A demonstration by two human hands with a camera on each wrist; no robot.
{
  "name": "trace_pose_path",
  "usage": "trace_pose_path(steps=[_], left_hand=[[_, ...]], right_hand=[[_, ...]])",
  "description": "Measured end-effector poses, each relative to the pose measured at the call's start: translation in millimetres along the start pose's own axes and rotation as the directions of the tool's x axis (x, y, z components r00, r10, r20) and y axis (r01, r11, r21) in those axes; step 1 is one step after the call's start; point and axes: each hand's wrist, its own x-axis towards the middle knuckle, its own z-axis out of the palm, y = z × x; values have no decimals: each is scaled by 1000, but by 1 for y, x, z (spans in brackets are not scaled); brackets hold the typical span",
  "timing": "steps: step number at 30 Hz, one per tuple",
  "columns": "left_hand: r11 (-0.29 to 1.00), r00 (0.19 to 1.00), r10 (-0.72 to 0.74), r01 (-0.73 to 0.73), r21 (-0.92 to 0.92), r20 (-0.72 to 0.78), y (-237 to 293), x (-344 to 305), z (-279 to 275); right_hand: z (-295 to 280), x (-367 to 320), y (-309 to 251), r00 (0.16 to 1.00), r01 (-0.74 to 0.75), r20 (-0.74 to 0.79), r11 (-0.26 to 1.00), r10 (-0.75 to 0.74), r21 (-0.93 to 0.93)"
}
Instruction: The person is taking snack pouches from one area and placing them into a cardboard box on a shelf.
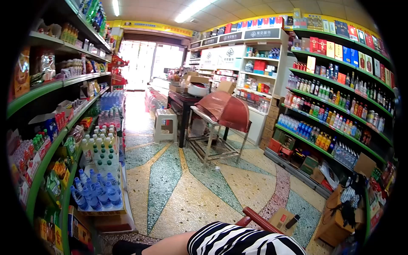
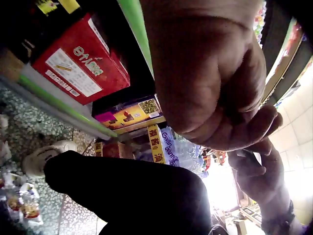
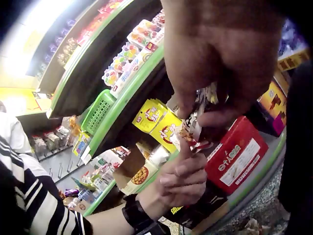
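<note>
Neither hand shows in the head view. In the right wrist view, my right hand (image 3: 222, 58) comes down from the top and its fingertips pinch a small crumpled wrapper (image 3: 192, 129), white with brown and red. Just below, my left hand (image 3: 183, 183), with a black band at its wrist, grips the wrapper's lower end with curled fingers. Large in the left wrist view is my left hand (image 2: 210, 83), its fingers curled; my right hand (image 2: 259, 176) meets its fingertips. The fingers hide much of the wrapper there.
Shelves of goods (image 1: 59, 85) rise at the left, with blue-capped bottles (image 1: 100, 193) low beside them. A red chair (image 1: 225, 111) and white stool (image 1: 165, 125) stand ahead. A red box (image 3: 237, 154) sits on a low shelf by the hands.
</note>
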Motion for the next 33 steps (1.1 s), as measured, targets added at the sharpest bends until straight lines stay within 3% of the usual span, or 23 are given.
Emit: trace_pose_path(steps=[3, 4, 9, 11, 13, 15, 17, 18, 19, 20, 21, 22, 23, 24, 25, 27, 28, 31, 33], left_hand=[[1000, 1000, 15, -16, -6, -27, 2, -8, -8], [1000, 999, 18, -18, -7, -40, 2, -10, -11], [998, 980, 32, -43, -51, -198, -8, -50, -57], [997, 954, 21, -42, -64, -298, -18, -80, -89], [995, 919, 3, -42, -90, -394, -30, -117, -122], [991, 871, -6, -59, -118, -492, -42, -157, -154], [980, 823, 8, -119, -159, -569, -58, -200, -184], [968, 802, 17, -164, -192, -597, -63, -216, -193], [959, 788, 59, -214, -183, -612, -62, -213, -193], [924, 719, -11, -258, -282, -695, -81, -223, -203], [939, 722, -46, -204, -277, -690, -74, -230, -201], [994, 701, -46, -36, -100, -712, -74, -233, -203], [985, 722, -29, 137, 102, -692, -65, -238, -204], [992, 748, -4, 85, 90, -663, -74, -244, -208], [967, 815, -84, 206, 150, -574, -25, -242, -199], [922, 840, 2, 208, 325, -543, -48, -256, -214], [909, 846, -12, 231, 346, -533, -54, -259, -219], [912, 842, -44, 253, 323, -537, -42, -273, -221], [933, 828, -25, 220, 284, -560, -37, -284, -217]], right_hand=[[-29, -13, -54, 972, -204, 192, 898, 138, 390], [-23, -11, -55, 939, -329, 278, 755, 200, 567], [-3, 0, -21, 897, -378, 432, 672, 95, 637], [-3, 4, -14, 892, -387, 435, 707, 124, 591], [-31, -3, -46, 847, -477, 482, 722, 225, 501], [-23, -11, -36, 973, -205, 188, 864, 131, 460], [-15, 1, -13, 957, -170, 270, 960, 107, 221], [-18, 3, -16, 935, -206, 337, 942, 110, 264], [-27, 2, -31, 908, -231, 387, 963, 161, 141], [-11, 0, -12, 935, -124, 349, 981, 65, 149], [-11, 3, -15, 922, -22, 379, 970, -73, 240], [-20, 8, -31, 895, -68, 446, 987, -4, 145], [-16, 13, -22, 878, -39, 477, 990, -31, 136], [-24, 23, -44, 836, -23, 549, 998, -14, 60], [-12, 26, -28, 803, -119, 595, 986, 29, 113], [-2, 40, -58, 755, -191, 655, 966, 32, 173], [6, 45, -59, 758, -85, 651, 984, -37, 154], [22, 64, -61, 690, 19, 716, 991, -111, 135], [42, 74, -67, 634, -106, 770, 976, -79, 188]])
